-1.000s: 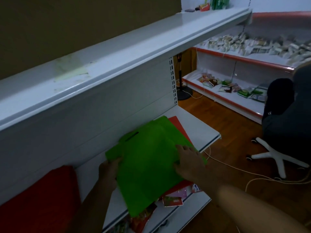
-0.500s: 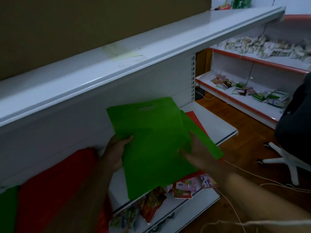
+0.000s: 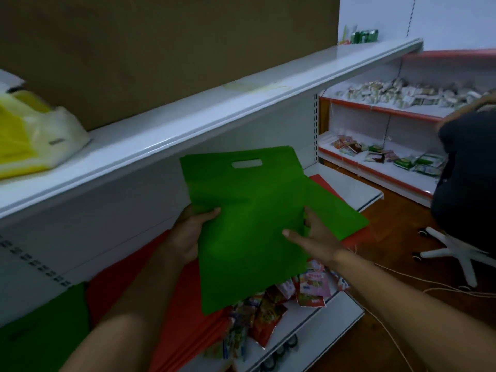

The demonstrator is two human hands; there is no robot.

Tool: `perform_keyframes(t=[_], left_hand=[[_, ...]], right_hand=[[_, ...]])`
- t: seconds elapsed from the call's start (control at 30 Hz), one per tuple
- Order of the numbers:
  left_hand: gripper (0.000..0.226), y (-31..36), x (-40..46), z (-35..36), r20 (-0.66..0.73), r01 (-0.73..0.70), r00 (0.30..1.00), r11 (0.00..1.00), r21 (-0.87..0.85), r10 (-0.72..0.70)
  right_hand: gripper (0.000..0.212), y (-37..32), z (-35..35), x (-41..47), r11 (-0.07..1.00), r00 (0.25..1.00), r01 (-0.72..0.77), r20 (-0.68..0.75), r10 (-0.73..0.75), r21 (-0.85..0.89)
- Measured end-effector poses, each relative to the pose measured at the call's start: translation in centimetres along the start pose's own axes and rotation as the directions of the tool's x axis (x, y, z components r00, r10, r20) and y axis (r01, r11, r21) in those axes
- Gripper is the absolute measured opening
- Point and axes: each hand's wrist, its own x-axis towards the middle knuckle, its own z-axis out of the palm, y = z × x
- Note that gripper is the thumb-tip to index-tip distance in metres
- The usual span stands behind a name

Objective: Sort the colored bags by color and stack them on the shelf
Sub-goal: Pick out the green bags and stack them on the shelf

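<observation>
The left hand (image 3: 188,232) gripped the green bag's (image 3: 249,216) edge above the shelf (image 3: 373,196). The right hand (image 3: 316,237) pinched its other side.

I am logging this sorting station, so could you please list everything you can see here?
green bag: one, lifted, held by both hands
second green bag: one, underneath, on middle shelf
red bags: pile, middle shelf
green pile: lower left
yellow bags: top shelf, in clear plastic
snack packets: several, lower shelf
shelf: white
office chair: right, white base
left hand: grips bag's left edge
right hand: holds right edge
</observation>
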Motion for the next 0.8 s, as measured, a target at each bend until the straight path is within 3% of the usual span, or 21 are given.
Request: perform_keyframes(t=[0.2,0.33,0.43,0.63,0.8], left_hand=[[0.036,1.3,-3.7,-3.3,-0.076,-0.023,0.997,1.0,0.004,0.023],[0.036,2.1,-5.6,-6.2,-0.14,-0.029,0.99,0.999,0.015,0.031],[0.035,2.8,-7.2,-8.8,-0.24,-0.043,0.969,0.999,0.031,0.049],[0.024,3.2,-11.3,-13.0,-0.44,-0.041,0.897,0.999,0.014,0.043],[0.015,2.5,-15.4,-14.5,-0.615,-0.101,0.778,0.992,0.075,0.126]], right_hand=[[0.085,-2.2,2.6,-2.0,0.998,0.999,0.012,-0.053,-0.015,-0.059],[0.053,-3.7,5.4,-2.6,0.987,0.997,0.074,-0.025,-0.078,-0.14],[0.043,-5.1,8.0,-2.3,0.976,0.99,0.131,-0.032,-0.139,-0.174],[0.038,-7.0,12.6,-3.2,0.952,0.965,0.257,-0.009,-0.262,-0.168],[0.039,-6.8,14.9,-5.0,0.936,0.946,0.318,0.12,-0.302,-0.148]])
